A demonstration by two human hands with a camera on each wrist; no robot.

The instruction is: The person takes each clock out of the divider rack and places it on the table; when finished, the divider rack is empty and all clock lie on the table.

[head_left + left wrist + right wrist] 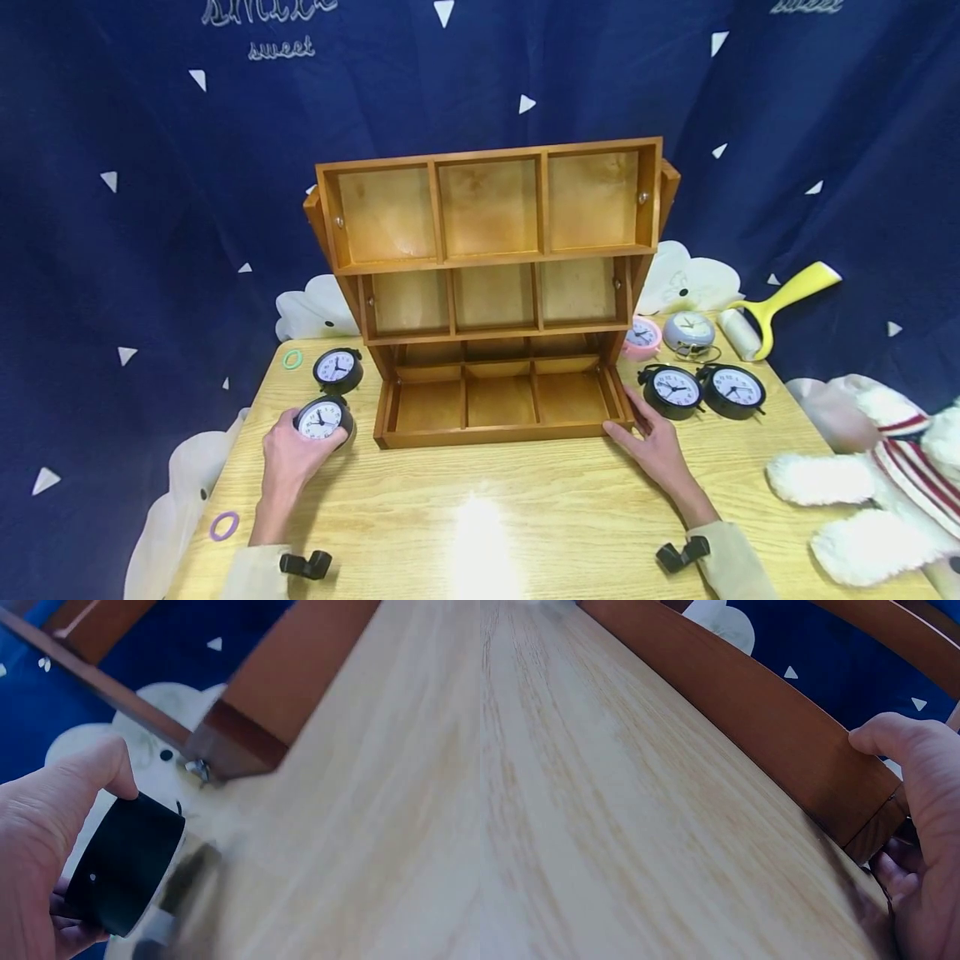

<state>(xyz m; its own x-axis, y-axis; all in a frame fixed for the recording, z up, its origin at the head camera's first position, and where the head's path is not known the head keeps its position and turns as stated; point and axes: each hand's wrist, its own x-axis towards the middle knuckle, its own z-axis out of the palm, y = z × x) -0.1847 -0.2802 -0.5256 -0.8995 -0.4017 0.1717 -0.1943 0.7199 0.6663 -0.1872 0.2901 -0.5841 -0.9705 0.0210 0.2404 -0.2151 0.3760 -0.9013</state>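
Observation:
My left hand [291, 450] grips a black round alarm clock [321, 419] with a white dial, left of the wooden shelf. In the left wrist view the thumb lies on the black casing [127, 862] and the fingers curl round its other side. A three-tier wooden organizer box [495, 433], each tier split into three compartments, stands unfolded at the middle back. My right hand [654, 442] holds its lower right front corner. In the right wrist view the thumb [877, 735] presses the wooden front panel [780, 742], fingers bent round the end.
Another black clock [337, 371] stands behind the held one. Right of the box are two black clocks [675, 390], a pink clock [642, 337], a grey-blue clock [690, 330] and a yellow-handled lint roller [783, 304]. Green [292, 359] and purple rings [223, 526] lie left; a plush toy [885, 492] lies right.

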